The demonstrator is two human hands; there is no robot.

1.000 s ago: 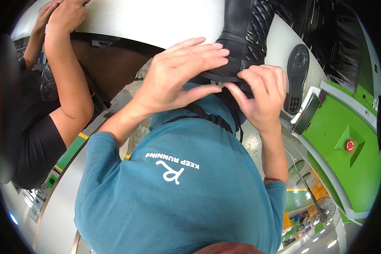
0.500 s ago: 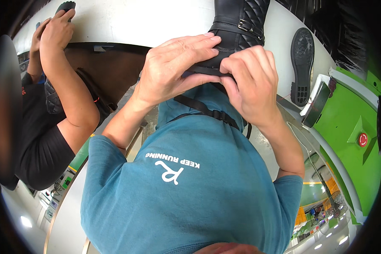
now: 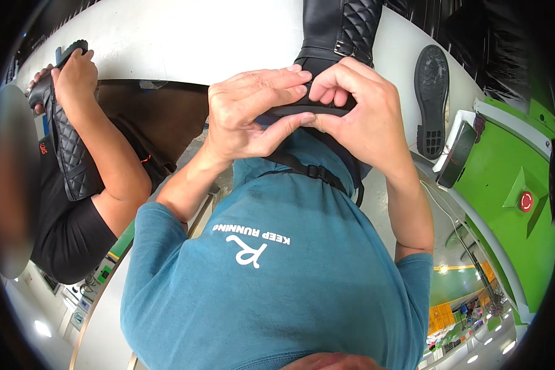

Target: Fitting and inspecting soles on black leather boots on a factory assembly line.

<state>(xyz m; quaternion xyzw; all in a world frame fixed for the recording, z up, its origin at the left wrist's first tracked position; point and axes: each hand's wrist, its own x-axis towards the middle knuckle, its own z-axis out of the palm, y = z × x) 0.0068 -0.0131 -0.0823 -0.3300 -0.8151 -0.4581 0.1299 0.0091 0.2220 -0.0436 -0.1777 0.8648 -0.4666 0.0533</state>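
A black boot [image 3: 322,31] with a quilted panel and a buckled strap lies at the top centre, its toe end toward me. My left hand [image 3: 246,114] grips the toe end from the left, fingers stretched over the upper and thumb along the near edge. From the right, my right hand [image 3: 371,114] pinches the same end, fingers curled on top and thumb below. Both thumb tips nearly meet at the boot's edge. Much of the toe is hidden behind my hands. A loose black sole [image 3: 431,92] lies to the right of the boot.
The white table [image 3: 228,37] curves across the top. A green machine [image 3: 502,160] with a red button [image 3: 526,201] stands at the right, beside a dark flat device [image 3: 459,154]. At left, a co-worker in black holds another quilted boot [image 3: 71,163].
The boot has come slightly toward me and left. My right fingers have curled over the upper, and its thumb now stretches toward my left thumb. The co-worker's boot has shifted down into fuller view.
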